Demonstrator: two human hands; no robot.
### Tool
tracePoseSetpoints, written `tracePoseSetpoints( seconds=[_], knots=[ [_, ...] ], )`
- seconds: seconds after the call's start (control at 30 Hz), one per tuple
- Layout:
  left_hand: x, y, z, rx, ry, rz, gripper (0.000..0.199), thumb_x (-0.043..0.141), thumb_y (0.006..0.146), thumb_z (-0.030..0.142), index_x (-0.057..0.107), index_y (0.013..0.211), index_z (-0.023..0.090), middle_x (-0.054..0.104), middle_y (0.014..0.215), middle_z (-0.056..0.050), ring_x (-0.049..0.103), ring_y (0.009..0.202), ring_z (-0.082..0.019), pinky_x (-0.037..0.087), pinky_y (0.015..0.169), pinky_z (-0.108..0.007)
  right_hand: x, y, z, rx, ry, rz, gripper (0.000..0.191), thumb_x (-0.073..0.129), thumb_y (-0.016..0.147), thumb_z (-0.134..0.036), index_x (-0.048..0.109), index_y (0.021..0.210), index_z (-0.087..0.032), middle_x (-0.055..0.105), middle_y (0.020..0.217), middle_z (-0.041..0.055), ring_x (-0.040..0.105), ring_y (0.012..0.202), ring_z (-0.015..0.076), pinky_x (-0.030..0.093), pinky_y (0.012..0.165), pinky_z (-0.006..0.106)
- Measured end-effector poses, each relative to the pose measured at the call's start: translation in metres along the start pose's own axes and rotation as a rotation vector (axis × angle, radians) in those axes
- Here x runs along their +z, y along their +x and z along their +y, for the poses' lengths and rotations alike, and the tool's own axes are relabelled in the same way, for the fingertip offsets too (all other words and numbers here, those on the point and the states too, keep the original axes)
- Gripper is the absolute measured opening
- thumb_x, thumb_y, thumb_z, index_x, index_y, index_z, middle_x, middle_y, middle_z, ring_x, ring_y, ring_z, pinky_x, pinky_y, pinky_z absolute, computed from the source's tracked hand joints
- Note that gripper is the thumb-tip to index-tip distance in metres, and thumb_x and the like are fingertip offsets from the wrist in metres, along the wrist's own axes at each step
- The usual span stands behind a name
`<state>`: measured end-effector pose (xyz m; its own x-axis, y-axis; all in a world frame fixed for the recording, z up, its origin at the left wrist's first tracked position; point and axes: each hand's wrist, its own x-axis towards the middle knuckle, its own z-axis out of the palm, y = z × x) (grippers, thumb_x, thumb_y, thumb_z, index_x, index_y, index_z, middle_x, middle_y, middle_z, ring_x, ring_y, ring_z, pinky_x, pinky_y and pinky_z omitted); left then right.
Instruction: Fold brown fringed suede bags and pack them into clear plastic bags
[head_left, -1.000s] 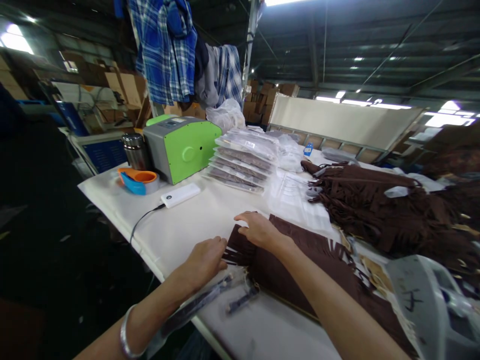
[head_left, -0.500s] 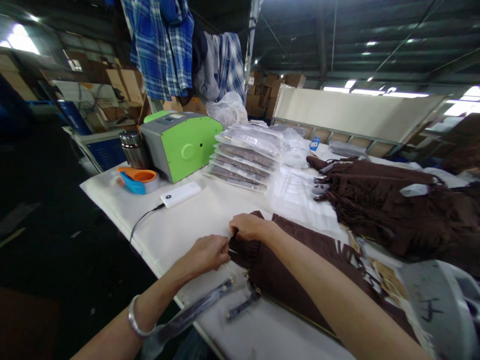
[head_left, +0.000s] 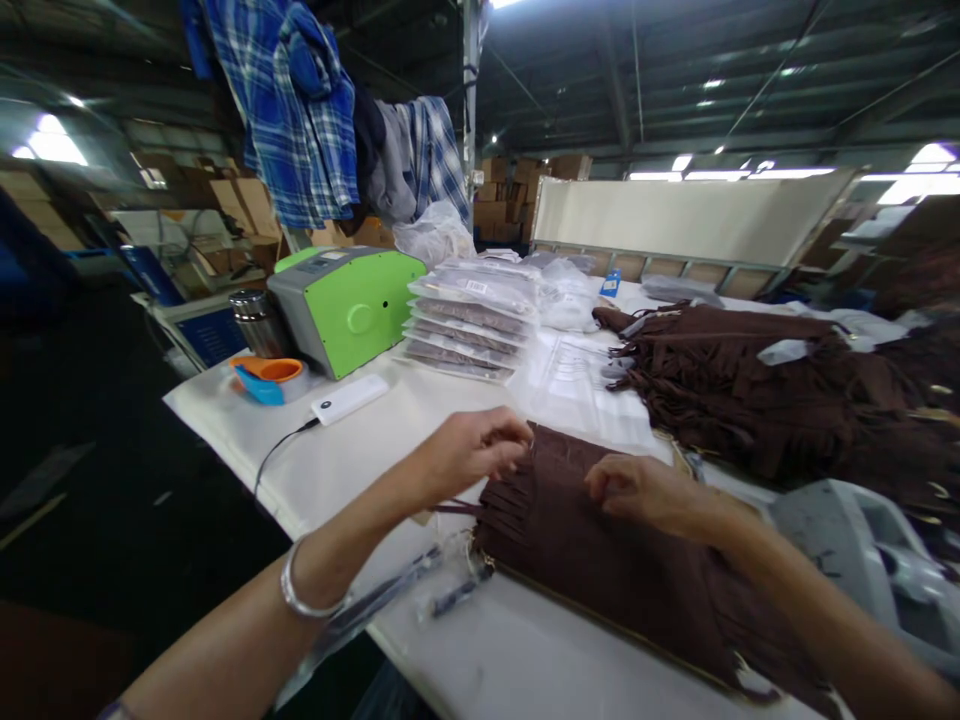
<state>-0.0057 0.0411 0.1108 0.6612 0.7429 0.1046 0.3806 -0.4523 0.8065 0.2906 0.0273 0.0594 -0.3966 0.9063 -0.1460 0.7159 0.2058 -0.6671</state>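
A dark brown fringed bag (head_left: pixel 585 540) lies flat on the white table in front of me, a gold-coloured zip along its near edge. My left hand (head_left: pixel 476 455) is at its left upper corner, fingers loosely bent and thumb slightly apart from them. Over the bag's middle, my right hand (head_left: pixel 649 495) hovers or rests lightly with curled, loose fingers; contact is unclear. Fringe strips (head_left: pixel 502 510) hang at the bag's left end, below my left hand. Beside that end lies a plastic-wrapped strap (head_left: pixel 394 590) with a dark clip (head_left: pixel 461 592).
A stack of bagged brown goods (head_left: pixel 472 315) stands behind, beside a green-and-grey machine (head_left: pixel 360 315). To the left are a power bank (head_left: pixel 349 400), tape dispenser (head_left: pixel 270 375) and steel flask (head_left: pixel 255 325). More brown fringed pieces (head_left: pixel 750 390) and a grey device (head_left: pixel 832 540) occupy the right.
Both hands have come off the bunched left-end fringe. My left hand rose to the bag's corner; my right hand moved right over its middle. The bag's left end now looks flatter.
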Motion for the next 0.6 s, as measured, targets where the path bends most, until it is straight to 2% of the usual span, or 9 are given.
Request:
tracePoseSetpoints(
  seconds=[0.03,0.07,0.13,0.23,0.33,0.4,0.5,0.6],
  knots=[
    [-0.006,-0.002,-0.012,-0.038,0.118,0.07,0.021,0.048,0.087,0.028,0.062,0.1,0.018,0.067,0.092,-0.003,0.062,0.079,-0.015,0.047,0.071,-0.025,0.001,-0.007,0.004,0.012,-0.039,0.04,0.017,0.06,0.069,-0.018,0.069,0.083,-0.022,0.07,0.091,0.0025,0.062,0.086,0.0191,0.047,0.08,0.03],
    [-0.012,-0.006,-0.026,-0.092,0.275,0.091,0.019,0.051,0.084,0.026,0.063,0.097,0.018,0.067,0.096,-0.004,0.061,0.083,-0.016,0.046,0.073,-0.026,0.005,-0.011,0.005,-0.007,-0.069,0.068,0.017,0.059,0.07,-0.018,0.069,0.083,-0.023,0.07,0.092,0.0023,0.062,0.087,0.0193,0.046,0.082,0.031],
    [-0.017,-0.017,-0.053,-0.233,0.48,0.026,0.019,0.054,0.08,0.023,0.063,0.095,0.019,0.067,0.093,-0.004,0.061,0.082,-0.018,0.045,0.072,-0.027,0.015,-0.012,-0.002,-0.087,-0.087,0.127,0.016,0.056,0.076,-0.018,0.069,0.082,-0.024,0.07,0.092,0.0019,0.062,0.087,0.0187,0.045,0.083,0.031],
    [-0.008,-0.034,-0.079,-0.356,0.588,-0.092,0.023,0.058,0.076,0.026,0.06,0.099,0.021,0.064,0.089,-0.001,0.06,0.079,-0.018,0.042,0.066,-0.025,0.038,-0.006,-0.03,-0.217,-0.101,0.16,0.015,0.055,0.082,-0.02,0.069,0.081,-0.025,0.069,0.089,0.0015,0.062,0.085,0.0173,0.044,0.081,0.029],
    [0.006,-0.039,-0.085,-0.328,0.671,-0.126,0.017,0.057,0.075,0.023,0.057,0.092,0.022,0.061,0.091,0.0,0.058,0.082,-0.017,0.04,0.067,-0.025,0.067,0.003,-0.058,-0.269,-0.219,0.128,0.009,0.06,0.085,-0.026,0.069,0.087,-0.025,0.069,0.091,0.0011,0.061,0.088,0.018,0.043,0.081,0.029],
    [0.011,-0.036,-0.085,-0.319,0.694,-0.142,0.007,0.056,0.076,0.021,0.057,0.083,0.021,0.06,0.088,0.0,0.057,0.082,-0.017,0.039,0.066,-0.024,0.085,0.009,-0.066,-0.237,-0.382,0.126,0.008,0.063,0.083,-0.028,0.068,0.088,-0.023,0.068,0.093,0.0029,0.059,0.09,0.0208,0.041,0.082,0.033],
    [0.01,-0.032,-0.085,-0.321,0.701,-0.147,0.003,0.054,0.077,0.02,0.056,0.077,0.02,0.061,0.084,-0.001,0.057,0.08,-0.017,0.039,0.065,-0.025,0.103,0.013,-0.064,-0.176,-0.563,0.158,0.007,0.06,0.086,-0.022,0.066,0.085,-0.02,0.067,0.093,0.0052,0.058,0.09,0.0229,0.039,0.078,0.034],
    [0.007,-0.027,-0.076,-0.31,0.693,-0.125,0.007,0.049,0.079,0.019,0.056,0.078,0.02,0.062,0.078,0.0,0.057,0.073,-0.016,0.037,0.062,-0.025,0.107,0.013,-0.055,-0.2,-0.605,0.204,0.012,0.056,0.09,-0.021,0.065,0.082,-0.021,0.066,0.089,0.0039,0.057,0.086,0.0208,0.036,0.075,0.033]
  ],
)
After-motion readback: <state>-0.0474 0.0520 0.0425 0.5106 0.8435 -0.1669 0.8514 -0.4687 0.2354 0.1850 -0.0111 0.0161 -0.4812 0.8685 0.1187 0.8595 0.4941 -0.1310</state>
